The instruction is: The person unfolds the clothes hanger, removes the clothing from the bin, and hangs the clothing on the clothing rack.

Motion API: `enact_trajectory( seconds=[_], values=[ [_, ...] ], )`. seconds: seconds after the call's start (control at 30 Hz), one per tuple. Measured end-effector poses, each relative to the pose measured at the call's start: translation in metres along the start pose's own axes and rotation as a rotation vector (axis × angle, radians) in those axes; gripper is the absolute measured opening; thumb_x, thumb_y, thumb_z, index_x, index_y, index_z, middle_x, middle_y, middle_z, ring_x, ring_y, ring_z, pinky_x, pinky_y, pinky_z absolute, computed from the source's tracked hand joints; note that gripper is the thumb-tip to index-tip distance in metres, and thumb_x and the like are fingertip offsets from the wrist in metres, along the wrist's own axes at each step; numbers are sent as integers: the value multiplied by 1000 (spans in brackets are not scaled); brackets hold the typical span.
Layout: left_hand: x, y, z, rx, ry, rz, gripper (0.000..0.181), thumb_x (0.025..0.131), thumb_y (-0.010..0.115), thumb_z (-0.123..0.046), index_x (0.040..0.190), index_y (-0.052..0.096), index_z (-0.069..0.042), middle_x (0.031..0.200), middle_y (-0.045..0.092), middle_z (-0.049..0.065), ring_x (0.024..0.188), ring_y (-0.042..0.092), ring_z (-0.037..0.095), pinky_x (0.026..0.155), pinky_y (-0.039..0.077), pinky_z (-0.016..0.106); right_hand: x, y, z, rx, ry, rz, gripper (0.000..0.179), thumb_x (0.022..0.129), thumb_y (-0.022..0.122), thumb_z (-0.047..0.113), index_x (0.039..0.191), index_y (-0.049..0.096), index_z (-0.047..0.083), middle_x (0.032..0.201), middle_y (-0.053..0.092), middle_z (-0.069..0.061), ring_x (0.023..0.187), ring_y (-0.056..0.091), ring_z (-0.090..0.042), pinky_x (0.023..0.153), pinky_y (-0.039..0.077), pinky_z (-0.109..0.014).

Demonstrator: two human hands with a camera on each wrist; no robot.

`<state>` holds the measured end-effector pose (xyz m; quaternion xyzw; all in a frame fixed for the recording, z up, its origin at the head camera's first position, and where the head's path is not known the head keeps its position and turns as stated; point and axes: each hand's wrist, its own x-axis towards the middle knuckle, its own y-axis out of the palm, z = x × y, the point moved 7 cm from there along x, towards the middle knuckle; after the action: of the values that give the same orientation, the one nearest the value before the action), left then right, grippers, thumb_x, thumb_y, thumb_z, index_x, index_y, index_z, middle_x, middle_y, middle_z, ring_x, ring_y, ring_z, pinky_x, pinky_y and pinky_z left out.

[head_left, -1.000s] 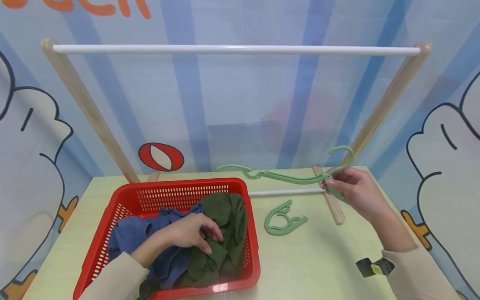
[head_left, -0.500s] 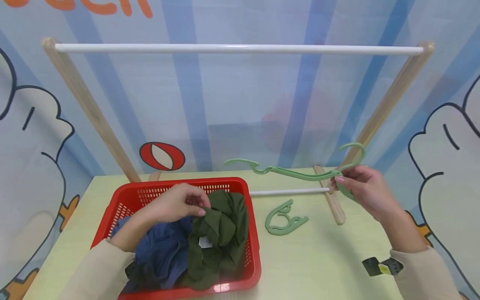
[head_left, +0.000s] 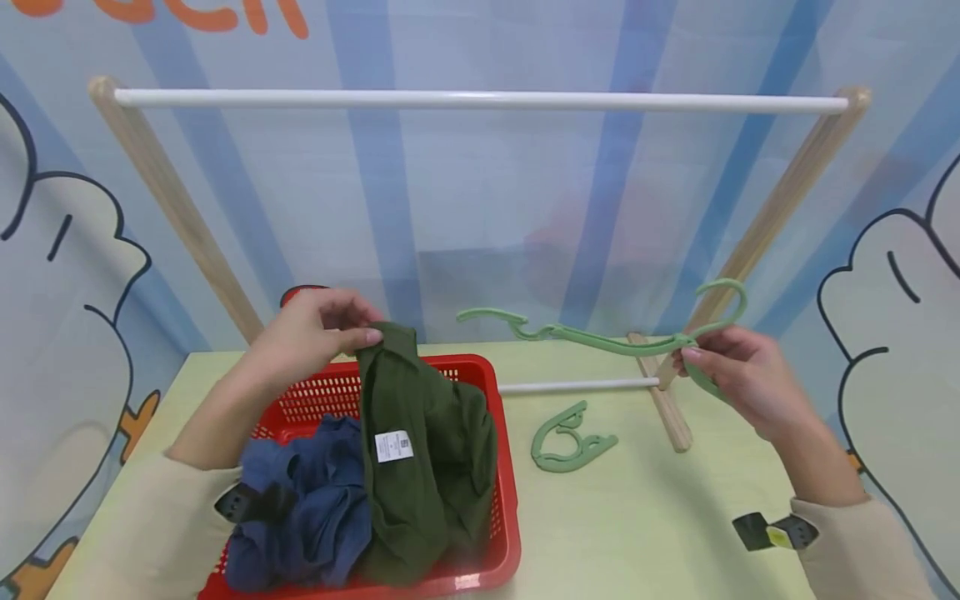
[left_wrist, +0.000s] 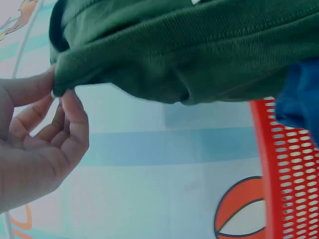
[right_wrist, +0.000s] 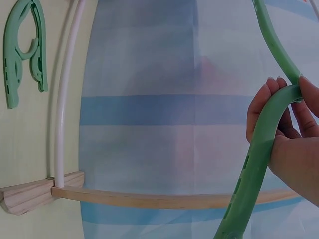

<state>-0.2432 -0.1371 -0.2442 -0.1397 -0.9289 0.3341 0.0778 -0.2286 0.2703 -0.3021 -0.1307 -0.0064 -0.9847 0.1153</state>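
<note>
My left hand pinches the edge of a dark green garment between thumb and fingers, lifting it above the basket. A white label shows on the inside of the cloth, and its lower part still lies in the red basket. In the left wrist view the pinched hem stretches off to the right. My right hand holds a light green folding hanger near its hook, the arms spread and pointing left. In the right wrist view thumb and fingers pinch the hanger at its middle.
Blue clothing lies in the basket's left part. A second green hanger, folded, rests on the table right of the basket. Behind stands a rack with a white top rail, wooden posts and a low bar.
My left hand has moved up and left from inside the basket, taking hold of the green garment and raising its edge. My right hand has shifted slightly right with the hanger.
</note>
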Motion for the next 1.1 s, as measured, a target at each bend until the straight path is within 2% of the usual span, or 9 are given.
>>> enact_trajectory(
  seconds=[0.13,0.23,0.4,0.5,0.7,0.87,1.1],
  values=[
    [1,-13,-5,-54,-39,-75,18,89,60,-13,104,60,-3,93,60,11,83,57,22,71,49,32,2,0,8,27,-32,11,10,91,50,-4,95,59,-5,89,64,-9,83,62,-19,77,50,-25],
    [2,-13,-5,-72,-51,-91,21,89,60,-15,106,59,-2,93,59,11,84,57,21,71,49,31,2,1,16,59,-64,32,11,91,49,-6,96,59,-7,90,64,-10,83,62,-19,77,50,-25],
    [5,3,7,-51,-75,-78,19,89,60,-16,103,58,-3,90,58,10,82,55,22,71,47,34,1,7,27,109,-101,72,16,90,46,-12,97,59,-8,91,64,-12,83,63,-20,76,50,-26],
    [6,14,16,-50,-82,-80,18,89,61,-16,101,58,-2,89,58,11,80,55,22,69,48,33,0,13,29,91,-112,105,19,89,45,-15,98,59,-8,92,64,-11,84,62,-20,76,50,-26],
    [9,28,29,-71,-110,-85,18,89,60,-16,100,57,-2,89,59,11,77,56,21,67,50,29,-1,26,14,-67,-82,124,19,89,48,-10,101,60,-3,93,64,-8,82,61,-17,73,50,-25],
    [10,31,31,-98,-105,-88,18,89,60,-16,101,57,-2,91,59,12,79,57,21,67,51,29,0,36,-5,-122,-17,95,14,89,53,-5,100,62,-1,88,64,-7,79,62,-17,74,51,-27],
    [7,32,27,-133,-83,-60,20,89,60,-15,104,56,-2,94,58,12,82,57,22,70,51,32,2,39,-19,-40,20,17,9,89,54,-3,93,62,0,86,65,-6,77,61,-17,73,51,-27]
  ],
)
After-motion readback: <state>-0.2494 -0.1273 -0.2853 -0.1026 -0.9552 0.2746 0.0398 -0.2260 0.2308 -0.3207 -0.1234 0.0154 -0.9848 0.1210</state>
